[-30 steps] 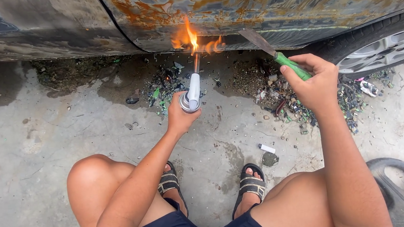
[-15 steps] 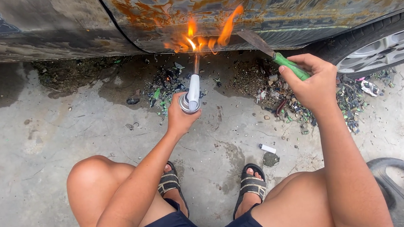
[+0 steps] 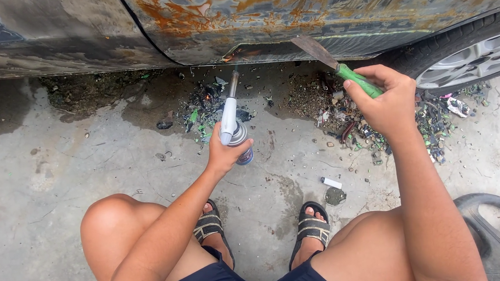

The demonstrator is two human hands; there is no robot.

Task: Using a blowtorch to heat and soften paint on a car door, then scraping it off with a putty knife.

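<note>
My left hand point(image 3: 226, 154) grips a gas torch point(image 3: 230, 113) on a small canister, its nozzle aimed up at the rusty lower edge of a car body point(image 3: 265, 25). Only a faint glow shows at the panel edge. My right hand point(image 3: 383, 102) holds a green-handled scraper point(image 3: 331, 63), its flat blade resting against the underside of the same panel to the right of the torch. I am squatting, knees apart, in sandals.
Scraped debris and flakes point(image 3: 342, 116) lie on the concrete under the car. A car wheel point(image 3: 473, 54) stands at the right. A small white lighter point(image 3: 331, 183) lies between my feet and the debris. A hubcap point(image 3: 497, 234) sits at the lower right.
The large orange flame licking the panel has died down to a faint glow. Both hands hold about the same positions.
</note>
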